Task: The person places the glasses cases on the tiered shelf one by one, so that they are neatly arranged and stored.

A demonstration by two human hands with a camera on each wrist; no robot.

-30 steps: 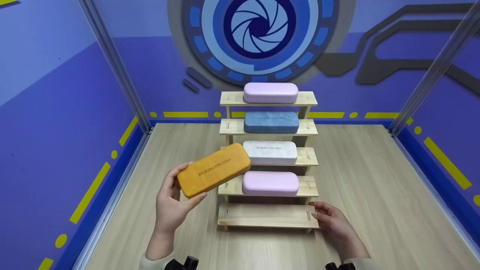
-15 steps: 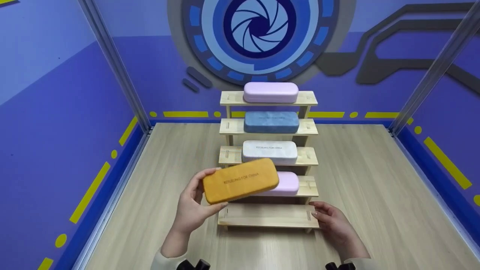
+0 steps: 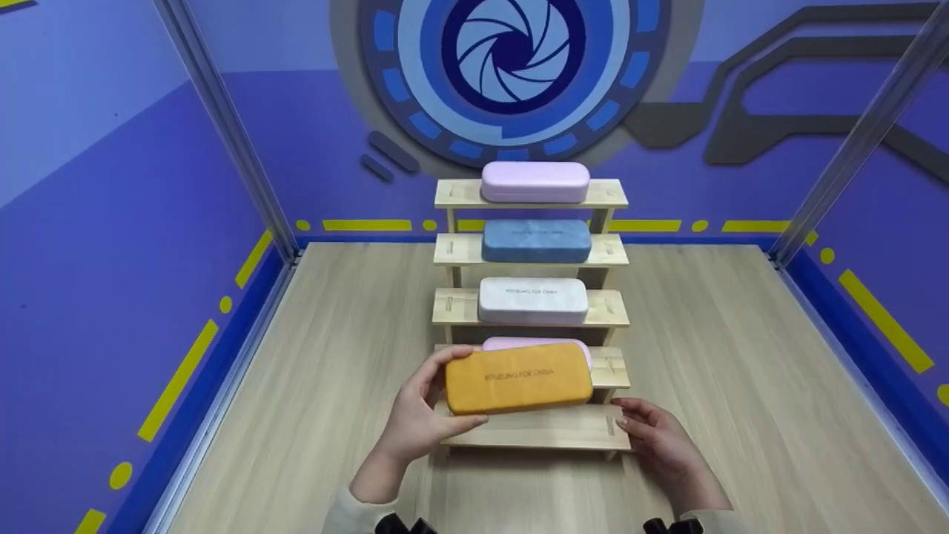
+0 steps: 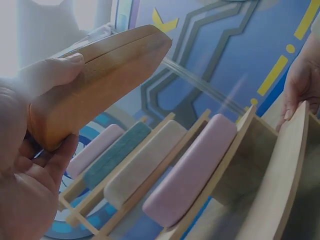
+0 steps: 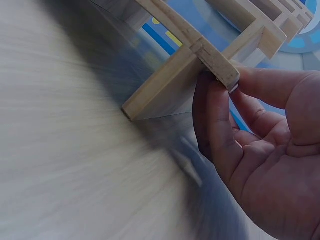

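Note:
My left hand grips an orange glasses case by its left end, thumb below and fingers above. The case hangs over the lower part of a stepped wooden rack, slightly tilted, and hides much of a pink case on the second step from the bottom. In the left wrist view the orange case is clear of the steps. My right hand pinches the right end of the lowest step; in the right wrist view thumb and fingers close on that board's corner.
Higher steps carry a white case, a blue case and, on top, another pink case. The rack stands on a wood-grain table. Blue printed panels with metal corner posts enclose the table.
My left hand has carried the orange case right and down, turning it closer to level, from beside the white case to in front of the lower pink case. The right hand stays put.

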